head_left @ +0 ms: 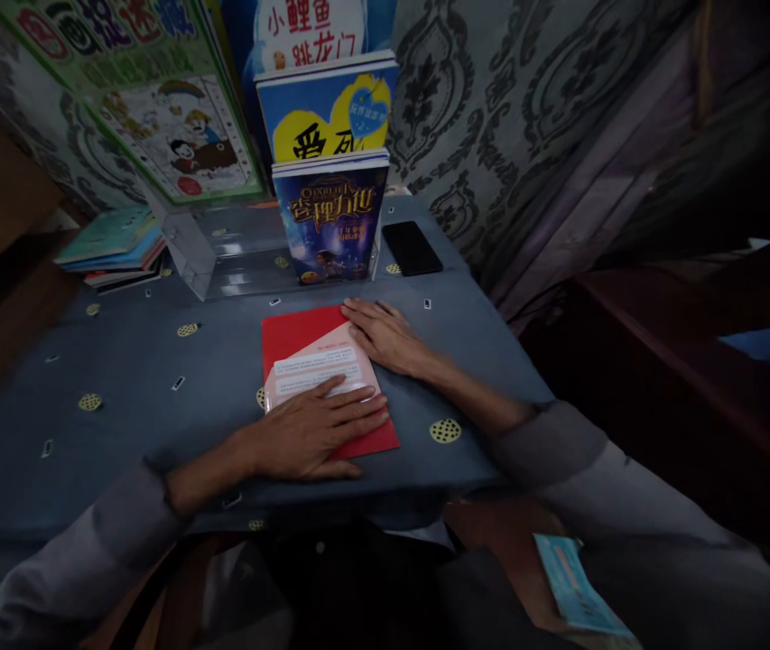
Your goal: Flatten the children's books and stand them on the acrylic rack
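A red booklet [293, 332] lies flat on the blue-grey tablecloth [154, 361], with a pale printed sheet [320, 363] on top of it. My left hand [317, 431] lies flat and open across the sheet's lower part and the booklet's near edge. My right hand [385, 336] rests open, palm down, on the booklet's far right corner, fingers pointing left. Neither hand grips anything.
A clear stand [222, 248] behind the booklet holds upright books [331, 221] in tiers. A black phone [412, 246] lies to its right. A stack of thin books [117, 248] sits at far left. Patterned wall behind; a light blue booklet [578, 591] lies below the table edge.
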The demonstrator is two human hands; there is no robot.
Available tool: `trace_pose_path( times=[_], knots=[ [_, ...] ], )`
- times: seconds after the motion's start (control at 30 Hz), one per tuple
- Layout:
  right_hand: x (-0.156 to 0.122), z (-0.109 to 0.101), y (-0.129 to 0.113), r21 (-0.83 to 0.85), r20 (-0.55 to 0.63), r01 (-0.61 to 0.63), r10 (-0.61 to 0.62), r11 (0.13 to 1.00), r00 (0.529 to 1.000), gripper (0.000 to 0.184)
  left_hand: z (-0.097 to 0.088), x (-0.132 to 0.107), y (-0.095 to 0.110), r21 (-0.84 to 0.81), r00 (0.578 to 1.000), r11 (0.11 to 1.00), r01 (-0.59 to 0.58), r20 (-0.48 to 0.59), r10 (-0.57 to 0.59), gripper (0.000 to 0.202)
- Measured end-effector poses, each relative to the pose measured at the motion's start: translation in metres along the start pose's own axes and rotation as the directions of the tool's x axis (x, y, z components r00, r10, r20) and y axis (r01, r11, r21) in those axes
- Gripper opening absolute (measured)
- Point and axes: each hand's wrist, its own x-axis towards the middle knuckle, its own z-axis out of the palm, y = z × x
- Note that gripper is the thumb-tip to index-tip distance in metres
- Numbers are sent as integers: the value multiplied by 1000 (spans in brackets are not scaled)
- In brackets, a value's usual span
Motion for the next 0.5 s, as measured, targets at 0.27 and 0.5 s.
trace_pose_path(
  times=[0.27, 0.5],
  knots=[
    [1, 2, -2, -43, 12, -12, 13, 999, 1000, 52, 4, -6, 7, -44, 998, 998, -44, -52, 41, 59],
    [-19, 4, -17, -105, 3, 25, -25, 994, 1000, 54, 5, -12, 5, -30, 964, 999, -27, -264, 19, 41]
  ],
)
